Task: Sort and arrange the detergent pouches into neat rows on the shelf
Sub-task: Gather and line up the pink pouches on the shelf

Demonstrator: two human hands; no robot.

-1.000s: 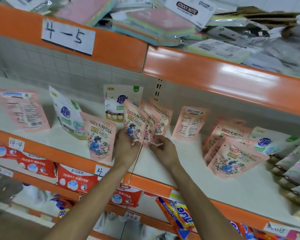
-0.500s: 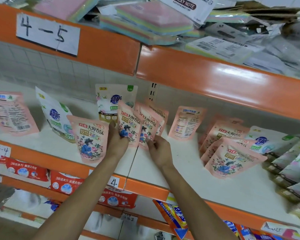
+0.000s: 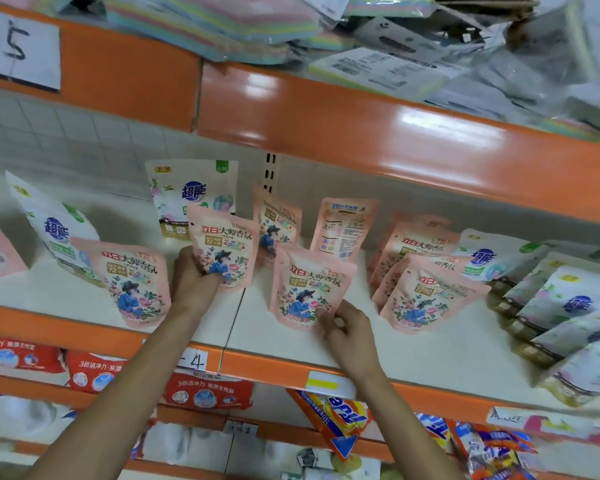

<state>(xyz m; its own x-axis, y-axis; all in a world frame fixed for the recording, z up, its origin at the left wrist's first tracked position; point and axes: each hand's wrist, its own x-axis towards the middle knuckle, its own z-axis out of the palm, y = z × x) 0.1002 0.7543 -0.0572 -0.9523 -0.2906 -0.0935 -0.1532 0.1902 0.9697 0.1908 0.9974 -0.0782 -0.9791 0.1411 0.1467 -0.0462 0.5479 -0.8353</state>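
Left hand (image 3: 196,275) clenched round an upright pink floral detergent pouch (image 3: 224,249) at frame centre, right hand (image 3: 349,329) fingers (image 3: 326,315) pinching a second pink floral pouch (image 3: 309,287) just right, white shelf (image 3: 413,351) beneath

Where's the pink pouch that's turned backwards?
The backwards pink pouch stands near the back of the white shelf, right of centre in the head view. It is behind the pink pouch that the right hand touches.

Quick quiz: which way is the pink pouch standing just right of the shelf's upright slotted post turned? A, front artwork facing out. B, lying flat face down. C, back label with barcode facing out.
C: that pink pouch stands upright showing small printed text and a barcode, not the flower artwork.
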